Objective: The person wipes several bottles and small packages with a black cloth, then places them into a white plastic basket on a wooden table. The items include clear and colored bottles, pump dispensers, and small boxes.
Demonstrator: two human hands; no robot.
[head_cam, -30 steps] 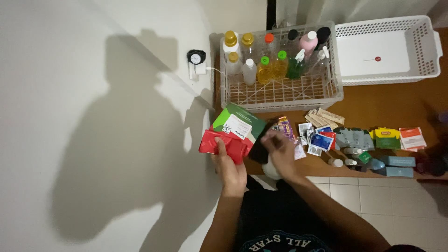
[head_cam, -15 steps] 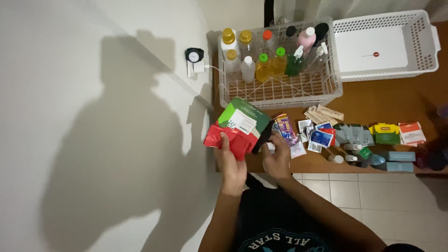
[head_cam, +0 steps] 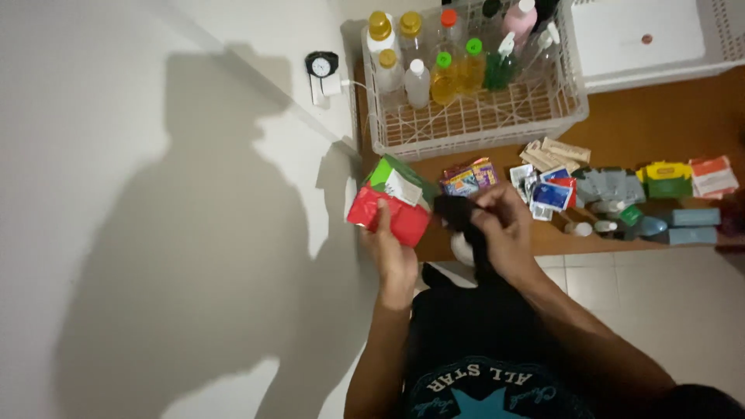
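Note:
My left hand point(head_cam: 390, 248) grips a stack of flat packets at the table's left end: a red packet point(head_cam: 388, 216) in front and a green and white one point(head_cam: 396, 181) behind it. My right hand point(head_cam: 500, 229) is closed on a black packet point(head_cam: 456, 211) just to the right of the stack, pulled clear of it. A purple and orange sachet point(head_cam: 469, 177) lies on the brown table point(head_cam: 636, 132) right behind my right hand.
A white crate point(head_cam: 473, 128) holds several bottles point(head_cam: 434, 66) at the back. A second white basket point(head_cam: 652, 39) stands to its right. Several sachets point(head_cam: 559, 186) and small boxes point(head_cam: 683, 225) lie in a row along the table's front. A black wall plug point(head_cam: 321, 66) sits left of the crate.
My right hand has drawn the black packet out from the stack and to the right. The stack in my left hand has tilted and dropped slightly. The camera has tipped down.

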